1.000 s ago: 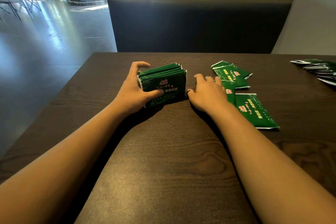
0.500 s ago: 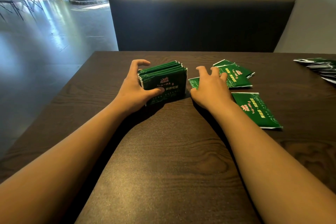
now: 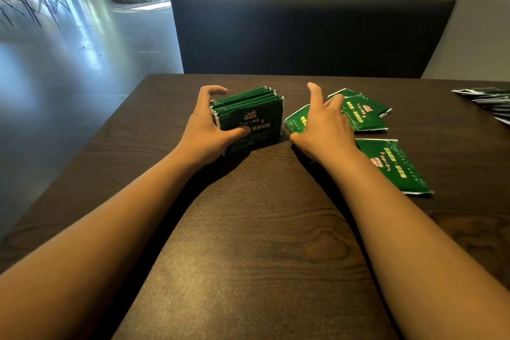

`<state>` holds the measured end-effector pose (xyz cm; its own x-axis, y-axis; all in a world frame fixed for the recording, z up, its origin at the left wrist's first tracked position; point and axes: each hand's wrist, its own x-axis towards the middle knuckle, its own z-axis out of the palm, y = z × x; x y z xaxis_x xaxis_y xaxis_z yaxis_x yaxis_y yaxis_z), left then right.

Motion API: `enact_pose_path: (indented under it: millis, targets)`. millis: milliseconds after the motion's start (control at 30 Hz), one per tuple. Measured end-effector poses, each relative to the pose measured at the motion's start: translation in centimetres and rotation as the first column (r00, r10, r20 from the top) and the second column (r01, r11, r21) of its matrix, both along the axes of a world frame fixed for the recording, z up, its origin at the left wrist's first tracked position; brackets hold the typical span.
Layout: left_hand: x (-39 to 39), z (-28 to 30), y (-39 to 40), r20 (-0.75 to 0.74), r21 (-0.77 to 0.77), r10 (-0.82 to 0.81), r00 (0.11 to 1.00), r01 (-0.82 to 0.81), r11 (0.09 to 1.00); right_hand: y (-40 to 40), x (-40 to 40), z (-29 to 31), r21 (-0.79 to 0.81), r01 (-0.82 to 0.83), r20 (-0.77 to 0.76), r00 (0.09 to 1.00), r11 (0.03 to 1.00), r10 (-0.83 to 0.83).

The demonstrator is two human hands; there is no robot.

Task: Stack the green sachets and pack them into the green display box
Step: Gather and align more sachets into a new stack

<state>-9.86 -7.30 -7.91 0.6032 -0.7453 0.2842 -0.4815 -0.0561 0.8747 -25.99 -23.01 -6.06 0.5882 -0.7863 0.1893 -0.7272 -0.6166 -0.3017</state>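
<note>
Dark wood table [image 3: 248, 243]. Upright sachet stack [image 3: 249, 119] on it. Loose sachets [image 3: 364, 116] right of stack, another sachet pile [image 3: 488, 99] far right.

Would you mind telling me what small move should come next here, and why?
Probably the right hand draws the sachet under it to the stack that the left hand holds upright, since loose ones lie beside it.

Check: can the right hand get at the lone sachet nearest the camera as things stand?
Probably yes. The right hand rests on another loose sachet; the lone sachet lies flat beside that forearm with nothing on it, while the left hand holds the stack.
</note>
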Motion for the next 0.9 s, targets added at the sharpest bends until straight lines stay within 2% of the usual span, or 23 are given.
enact_pose_path:
  millis: [233, 433, 567, 633, 700, 800, 900]
  targets:
    - [-0.4, 0.2, -0.3, -0.035, 0.032, 0.016, 0.999, -0.015, 0.999, 0.2, -0.8, 1.0, 0.035, -0.011, -0.014, 1.0, 0.999, 0.011]
    - [-0.6, 1.1, -1.8, -0.098, 0.048, 0.0, 0.995, 0.005, 0.999, -1.0, -1.5, 2.7, 0.111, -0.015, 0.12, 0.993, 0.994, 0.002]
    - [-2.3, 1.2, -4.0, -0.116, 0.02, -0.021, 0.993, 0.023, 1.0, -2.4, -4.0, 2.0, -0.098, -0.153, 0.347, 0.921, 0.983, 0.178]
    - [-3.1, 0.8, -5.1, -0.086, 0.006, -0.049, 0.995, 0.049, 0.999, -3.0, -5.7, 1.3, -0.206, -0.201, 0.41, 0.871, 0.958, 0.271]
    - [-3.4, 0.6, -6.0, -0.058, -0.008, -0.084, 0.995, 0.083, 0.996, -3.9, -7.1, 0.5, -0.269, -0.169, 0.479, 0.831, 0.948, 0.284]
    - [-3.5, 0.4, -7.0, -0.047, -0.029, -0.11, 0.993, 0.109, 0.994, -5.7, -8.2, 0.7, -0.289, -0.031, 0.621, 0.755, 0.957, 0.212]
    - [-3.6, 0.2, -7.5, -0.044, -0.048, -0.113, 0.993, 0.111, 0.993, -6.1, -8.3, 1.2, -0.396, -0.014, 0.64, 0.713, 0.918, 0.287]
